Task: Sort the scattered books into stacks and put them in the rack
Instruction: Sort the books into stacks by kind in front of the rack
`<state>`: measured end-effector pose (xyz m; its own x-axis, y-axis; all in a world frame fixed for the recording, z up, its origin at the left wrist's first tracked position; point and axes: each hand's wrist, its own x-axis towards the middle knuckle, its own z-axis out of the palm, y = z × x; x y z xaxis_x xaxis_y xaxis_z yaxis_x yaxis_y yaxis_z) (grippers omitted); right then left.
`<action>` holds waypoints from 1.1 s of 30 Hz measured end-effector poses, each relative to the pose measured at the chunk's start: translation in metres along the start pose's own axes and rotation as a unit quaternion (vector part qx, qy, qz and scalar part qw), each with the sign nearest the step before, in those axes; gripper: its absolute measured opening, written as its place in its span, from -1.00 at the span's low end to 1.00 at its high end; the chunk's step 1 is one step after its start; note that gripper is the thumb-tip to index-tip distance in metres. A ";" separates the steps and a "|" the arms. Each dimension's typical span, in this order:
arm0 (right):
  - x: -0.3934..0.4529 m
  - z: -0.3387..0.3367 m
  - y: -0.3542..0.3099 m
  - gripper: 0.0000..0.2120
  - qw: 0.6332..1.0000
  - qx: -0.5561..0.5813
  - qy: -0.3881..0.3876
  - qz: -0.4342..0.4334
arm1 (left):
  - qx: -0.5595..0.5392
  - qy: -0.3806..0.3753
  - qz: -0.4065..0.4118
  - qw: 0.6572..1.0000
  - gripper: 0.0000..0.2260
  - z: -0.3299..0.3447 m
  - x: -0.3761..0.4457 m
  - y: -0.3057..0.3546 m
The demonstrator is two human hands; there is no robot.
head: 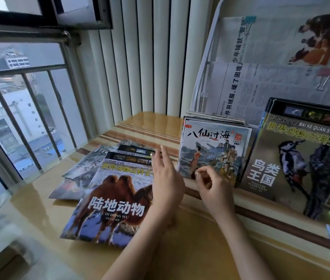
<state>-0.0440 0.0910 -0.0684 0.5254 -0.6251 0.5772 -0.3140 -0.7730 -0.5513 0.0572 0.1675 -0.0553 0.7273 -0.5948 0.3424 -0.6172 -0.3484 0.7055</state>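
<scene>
Left hand [165, 178] hovered mid-frame, fingers straight and spread, over the right edge of the camel book [111, 201] lying flat on the tabletop [190, 249]; contact with the cover not clear. More books [83, 168] fanned out beneath and behind the camel book, toward the left of the frame. Right hand [210, 184] sat just right of the left one, fingers loosely curled, pinching nothing, in front of the lower edge of the upright stack of picture books [214, 146] in the rack [204, 63]. Bird book [297, 158] leaned upright at right, beside that stack. Clipped newspapers [271, 85] filled the rack's upper tiers.
</scene>
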 end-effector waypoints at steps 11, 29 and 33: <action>-0.034 0.049 -0.085 -0.19 0.958 -0.057 -0.265 0.094 | 0.118 0.052 -0.183 0.975 -0.48 -0.108 -0.017 -0.080; -0.028 -0.023 -0.059 -0.26 0.904 0.291 -0.121 0.288 | -0.397 -0.051 -0.236 0.886 -0.55 -0.112 -0.027 -0.033; -0.036 -0.057 -0.042 -0.26 0.898 0.278 -0.134 0.312 | -0.420 -0.081 -0.209 0.880 -0.54 -0.087 -0.032 -0.003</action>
<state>-0.0944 0.1393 -0.0318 0.5784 -0.8124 -0.0739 -0.2088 -0.0599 -0.9761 0.0620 0.2502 -0.0140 0.7437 -0.6611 -0.0998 0.1820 0.0565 0.9817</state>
